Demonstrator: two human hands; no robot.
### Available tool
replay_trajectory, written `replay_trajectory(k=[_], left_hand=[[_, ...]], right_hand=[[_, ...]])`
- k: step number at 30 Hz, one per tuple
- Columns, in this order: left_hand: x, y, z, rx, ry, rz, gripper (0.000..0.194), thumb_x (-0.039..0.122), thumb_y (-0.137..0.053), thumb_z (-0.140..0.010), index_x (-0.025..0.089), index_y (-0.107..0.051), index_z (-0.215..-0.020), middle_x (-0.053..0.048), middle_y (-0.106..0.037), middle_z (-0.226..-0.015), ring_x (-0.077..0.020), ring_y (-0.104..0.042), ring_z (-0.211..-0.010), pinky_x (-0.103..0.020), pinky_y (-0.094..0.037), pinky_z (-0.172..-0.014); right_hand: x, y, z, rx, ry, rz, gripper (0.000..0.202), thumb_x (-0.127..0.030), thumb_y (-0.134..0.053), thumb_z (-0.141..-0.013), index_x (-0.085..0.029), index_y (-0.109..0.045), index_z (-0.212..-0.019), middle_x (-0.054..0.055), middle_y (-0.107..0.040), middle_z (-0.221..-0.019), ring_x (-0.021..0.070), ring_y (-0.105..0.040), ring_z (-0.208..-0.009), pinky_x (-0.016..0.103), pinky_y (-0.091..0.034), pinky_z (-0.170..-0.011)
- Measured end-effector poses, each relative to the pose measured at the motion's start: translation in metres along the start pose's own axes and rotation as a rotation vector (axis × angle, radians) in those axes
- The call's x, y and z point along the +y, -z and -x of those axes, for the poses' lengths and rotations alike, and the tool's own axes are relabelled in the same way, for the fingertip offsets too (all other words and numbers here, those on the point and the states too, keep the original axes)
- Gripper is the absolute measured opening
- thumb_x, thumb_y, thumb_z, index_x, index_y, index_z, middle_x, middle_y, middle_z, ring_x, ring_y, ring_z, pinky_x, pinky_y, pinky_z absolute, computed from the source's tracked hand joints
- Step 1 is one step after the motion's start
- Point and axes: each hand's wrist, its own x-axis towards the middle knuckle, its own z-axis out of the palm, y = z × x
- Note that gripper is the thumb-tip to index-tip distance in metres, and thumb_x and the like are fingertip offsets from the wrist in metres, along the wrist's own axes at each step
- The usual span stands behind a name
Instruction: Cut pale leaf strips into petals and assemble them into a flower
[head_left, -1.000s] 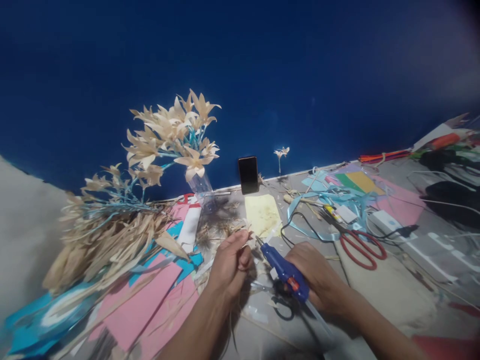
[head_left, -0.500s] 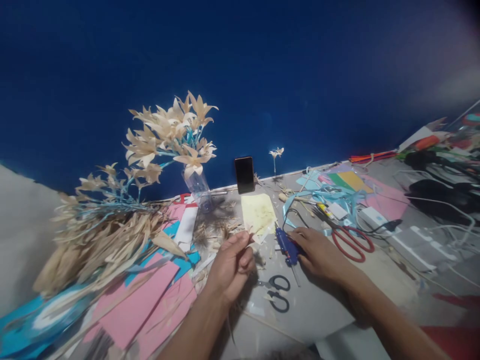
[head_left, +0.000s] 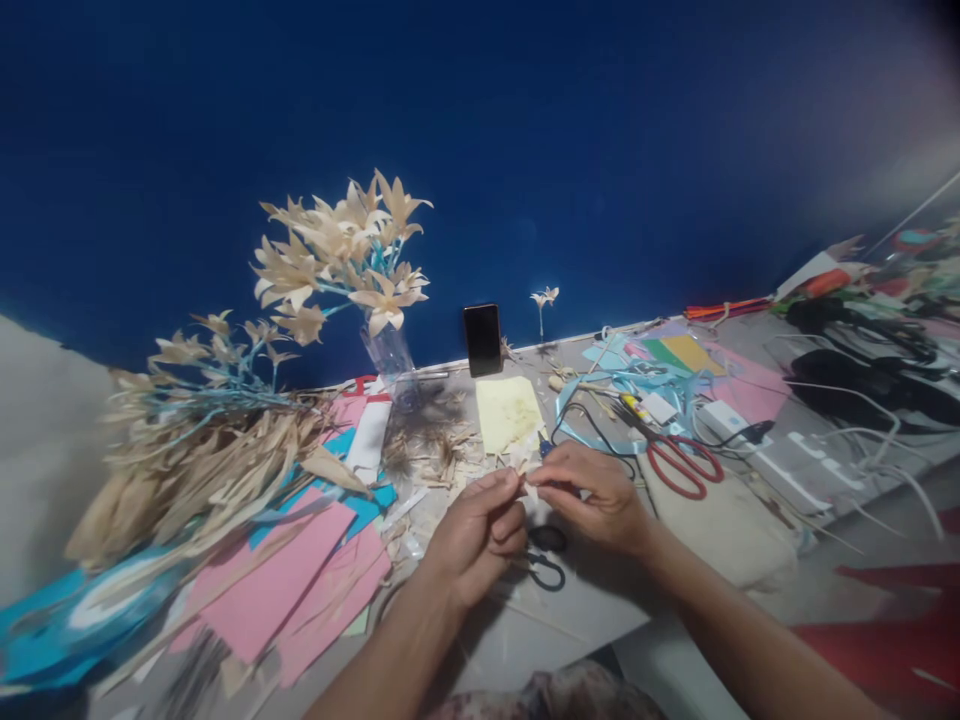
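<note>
My left hand (head_left: 484,530) pinches a small pale piece (head_left: 529,478) between thumb and fingers. The fingertips of my right hand (head_left: 592,495) close on the other side of that piece, which looks like dried husk but is mostly hidden. Only the tip of the blue glue gun (head_left: 545,446) shows beyond my right fingers. Black-handled scissors (head_left: 547,572) lie below, partly covered by my hands. Past my fingertips is a stained yellow paper (head_left: 510,415) on the table.
Cream husk flowers (head_left: 337,245) rise from a clear vase (head_left: 390,365) at left, near pink paper (head_left: 289,575) and dried husks. A phone (head_left: 482,340) leans on the wall. Red-handled scissors (head_left: 686,468), light blue ribbon and a power strip (head_left: 772,465) lie right.
My right hand has left the blue glue gun and moved left to meet my left hand at the small piece. The view has shifted slightly.
</note>
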Motion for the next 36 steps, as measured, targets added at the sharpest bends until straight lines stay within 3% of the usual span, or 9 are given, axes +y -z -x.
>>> replay_trajectory(k=[7,11,14,20,22,27,36], left_hand=[[-0.006,-0.005,0.002,0.088,-0.122,-0.019,0.036,0.025,-0.09,-0.06,0.011,-0.06,-0.075,0.003,-0.061,-0.071,0.0031,-0.031,-0.038,-0.012,-0.018,-0.034],[-0.007,-0.004,0.002,0.185,-0.261,-0.136,0.034,0.031,-0.089,-0.06,0.01,-0.065,-0.071,0.002,-0.061,-0.065,0.0019,-0.032,-0.036,-0.014,-0.019,-0.036],[-0.008,-0.003,0.001,0.245,-0.339,-0.241,0.033,0.036,-0.086,-0.064,0.01,-0.067,-0.068,0.004,-0.052,-0.047,-0.0005,-0.031,-0.034,-0.015,-0.019,-0.036],[-0.008,-0.003,0.002,0.34,-0.432,-0.329,0.031,0.039,-0.084,-0.065,0.012,-0.068,-0.068,0.005,-0.048,-0.04,-0.0038,-0.033,-0.036,-0.017,-0.02,-0.038],[-0.008,-0.003,0.002,0.343,-0.432,-0.326,0.032,0.04,-0.084,-0.065,0.012,-0.069,-0.067,0.005,-0.047,-0.039,-0.0039,-0.033,-0.036,-0.017,-0.019,-0.037],[-0.009,-0.003,0.001,0.309,-0.409,-0.285,0.03,0.036,-0.084,-0.062,0.011,-0.07,-0.069,-0.002,-0.063,-0.059,-0.0026,-0.038,-0.037,-0.016,-0.02,-0.035],[-0.008,-0.005,0.0,0.354,-0.413,-0.292,0.028,0.034,-0.085,-0.06,0.011,-0.071,-0.066,-0.003,-0.062,-0.059,-0.0033,-0.04,-0.037,-0.016,-0.022,-0.034]], right_hand=[[-0.017,0.005,0.002,0.121,-0.032,0.127,0.014,-0.012,-0.057,-0.093,-0.019,-0.068,-0.089,0.006,-0.07,-0.083,0.0181,-0.067,-0.081,0.029,-0.052,-0.071],[-0.021,0.016,-0.003,-0.053,-0.049,0.311,0.013,-0.014,-0.055,-0.095,-0.019,-0.066,-0.092,0.006,-0.073,-0.085,0.0179,-0.068,-0.081,0.028,-0.048,-0.072],[-0.023,0.021,-0.012,-0.213,-0.067,0.414,0.014,-0.021,-0.054,-0.097,-0.019,-0.067,-0.091,0.005,-0.073,-0.081,0.0171,-0.066,-0.073,0.028,-0.042,-0.066],[-0.035,0.023,-0.03,-0.397,-0.091,0.483,0.016,-0.024,-0.055,-0.097,-0.019,-0.067,-0.087,0.002,-0.069,-0.076,0.0147,-0.062,-0.068,0.026,-0.035,-0.062],[-0.038,0.022,-0.033,-0.432,-0.074,0.506,0.019,-0.022,-0.052,-0.099,-0.019,-0.067,-0.088,0.003,-0.067,-0.077,0.0151,-0.061,-0.07,0.026,-0.035,-0.062],[-0.041,0.018,-0.033,-0.454,-0.099,0.553,0.015,-0.022,-0.051,-0.098,-0.019,-0.062,-0.089,0.003,-0.066,-0.08,0.0158,-0.06,-0.071,0.026,-0.033,-0.062],[-0.046,0.018,-0.039,-0.489,-0.172,0.746,0.002,-0.02,-0.055,-0.091,-0.02,-0.053,-0.09,-0.001,-0.063,-0.064,0.015,-0.054,-0.054,0.027,-0.019,-0.054]])
